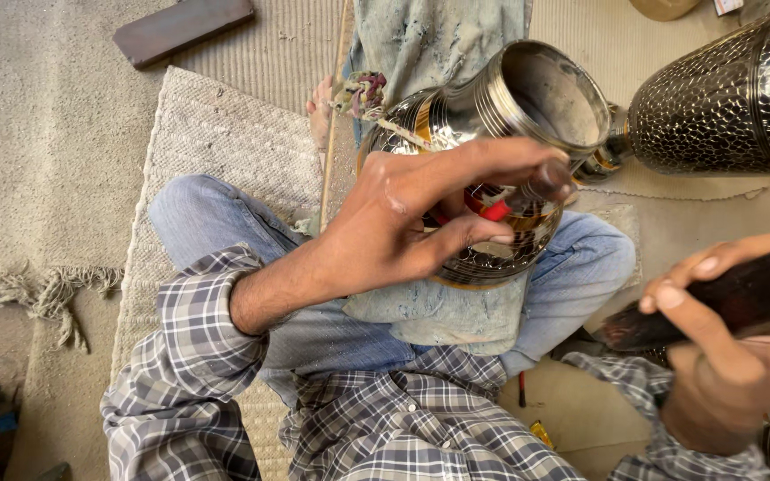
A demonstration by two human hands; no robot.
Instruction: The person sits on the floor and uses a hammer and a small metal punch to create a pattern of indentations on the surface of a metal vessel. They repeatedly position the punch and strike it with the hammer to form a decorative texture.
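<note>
A dark engraved metal vase (501, 116) with brass bands lies tilted across my lap, its open mouth facing up and right. My left hand (421, 214) rests against its body and pinches a small chisel-like tool (528, 191) with red wrapping. My right hand (724, 356) is raised at the lower right, closed around a dark wooden mallet handle (741, 298). I sit cross-legged in jeans and a checked shirt, with a grey cloth (447, 312) under the vase.
A second hammered-pattern metal vase (724, 98) lies at the top right. A woven rug (216, 151) covers the floor on the left, with a dark flat block (180, 27) above it. A thin stick (336, 116) and a rag bundle (363, 89) sit beside the vase.
</note>
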